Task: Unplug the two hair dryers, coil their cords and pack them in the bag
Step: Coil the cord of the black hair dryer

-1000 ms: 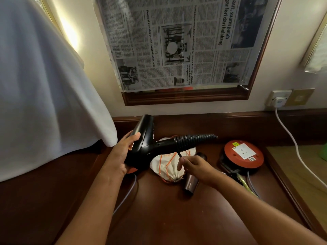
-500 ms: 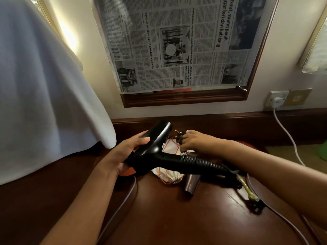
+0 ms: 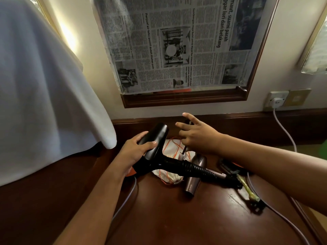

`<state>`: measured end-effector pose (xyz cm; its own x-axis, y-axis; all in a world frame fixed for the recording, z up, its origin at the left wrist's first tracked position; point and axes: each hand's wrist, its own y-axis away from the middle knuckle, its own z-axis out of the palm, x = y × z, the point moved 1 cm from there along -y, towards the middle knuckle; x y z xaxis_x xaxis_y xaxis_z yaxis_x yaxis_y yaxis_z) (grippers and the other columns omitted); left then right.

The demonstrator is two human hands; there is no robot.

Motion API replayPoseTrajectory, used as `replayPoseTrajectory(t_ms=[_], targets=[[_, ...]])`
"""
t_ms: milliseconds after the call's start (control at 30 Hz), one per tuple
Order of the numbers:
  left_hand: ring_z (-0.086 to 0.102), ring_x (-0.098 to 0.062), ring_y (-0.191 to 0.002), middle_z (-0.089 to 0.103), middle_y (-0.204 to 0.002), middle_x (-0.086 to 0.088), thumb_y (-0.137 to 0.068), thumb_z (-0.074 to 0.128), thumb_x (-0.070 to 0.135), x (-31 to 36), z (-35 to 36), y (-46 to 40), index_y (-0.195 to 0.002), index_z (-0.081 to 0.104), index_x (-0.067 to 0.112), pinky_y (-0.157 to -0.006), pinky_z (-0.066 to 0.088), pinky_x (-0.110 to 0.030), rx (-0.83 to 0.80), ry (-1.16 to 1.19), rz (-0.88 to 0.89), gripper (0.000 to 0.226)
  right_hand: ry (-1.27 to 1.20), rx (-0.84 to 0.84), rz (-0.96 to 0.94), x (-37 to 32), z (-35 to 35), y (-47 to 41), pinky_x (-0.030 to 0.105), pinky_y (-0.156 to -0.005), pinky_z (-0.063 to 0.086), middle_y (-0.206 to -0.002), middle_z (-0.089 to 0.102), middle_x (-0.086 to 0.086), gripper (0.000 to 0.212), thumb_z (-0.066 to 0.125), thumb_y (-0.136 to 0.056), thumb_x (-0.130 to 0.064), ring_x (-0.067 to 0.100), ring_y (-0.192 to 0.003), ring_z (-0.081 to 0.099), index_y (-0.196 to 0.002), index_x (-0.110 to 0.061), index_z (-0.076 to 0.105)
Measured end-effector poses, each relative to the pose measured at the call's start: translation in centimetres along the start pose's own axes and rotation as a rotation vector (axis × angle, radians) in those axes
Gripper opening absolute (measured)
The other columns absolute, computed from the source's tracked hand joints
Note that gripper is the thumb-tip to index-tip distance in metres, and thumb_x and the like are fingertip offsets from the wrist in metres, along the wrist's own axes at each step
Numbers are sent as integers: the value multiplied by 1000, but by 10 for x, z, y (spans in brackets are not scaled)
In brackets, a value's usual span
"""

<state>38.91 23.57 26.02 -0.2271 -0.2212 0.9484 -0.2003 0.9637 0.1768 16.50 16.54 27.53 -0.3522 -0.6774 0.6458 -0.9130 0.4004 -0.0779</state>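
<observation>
Left hand (image 3: 134,151) grips the barrel of the black hair dryer (image 3: 159,152), held just above the table (image 3: 177,218). Our right hand (image 3: 196,137) pinches its thin cord (image 3: 183,149) over the white drawstring bag (image 3: 169,163), index and middle fingers extended. The second dryer (image 3: 195,175) lies beside the bag. We judge coiling is underway; next, wind the cord in even loops.
</observation>
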Motion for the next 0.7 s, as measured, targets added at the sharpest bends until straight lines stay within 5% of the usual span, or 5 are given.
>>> replayPoseTrajectory(t_ms=[167, 300, 433, 533, 700], targets=[[56, -17, -108, 57, -120, 6, -75, 77, 39, -14, 7, -10, -136, 51, 33, -97, 49, -38, 147, -116, 62, 67, -83, 68, 275, -24, 7, 4, 61, -102, 34, -96, 68, 7, 10, 77, -62, -15, 32, -113, 59, -69, -19, 72], [56, -17, -112, 58, -123, 5, -76, 77, 35, -26, 17, -11, -137, 52, 26, -99, 49, -39, 207, -35, 96, 66, -279, 68, 569, -37, 8, 16, 66, -108, 6, -143, 47, 13, 14, 76, -59, -12, 43, -141, 20, -62, -21, 66], [54, -11, -106, 58, -120, 8, -79, 76, 31, -31, 31, -9, -136, 51, 26, -87, 46, -27, 256, -1, 118, 63, -383, -179, 796, -46, 21, 30, 66, -105, -14, -136, 52, 1, 10, 62, -83, -27, 33, -145, 14, -85, -29, 72], [52, -8, -104, 55, -118, 10, -81, 74, 28, -32, 40, -6, -138, 50, 24, -78, 40, -17, 310, 4, 135, 62, -514, -199, 899, -55, 26, 37, 54, -109, 18, -100, 66, -5, 22, 49, -91, -34, 21, -112, 55, -93, -26, 70], [48, -8, -106, 52, -120, 9, -83, 73, 28, -35, 55, -3, -142, 45, 25, -85, 42, -24, 341, -15, 148, 65, -961, -62, 1110, -71, 26, 39, 32, -61, 49, -82, 61, 0, 18, 53, -89, -27, 21, -74, 58, -88, -15, 66]])
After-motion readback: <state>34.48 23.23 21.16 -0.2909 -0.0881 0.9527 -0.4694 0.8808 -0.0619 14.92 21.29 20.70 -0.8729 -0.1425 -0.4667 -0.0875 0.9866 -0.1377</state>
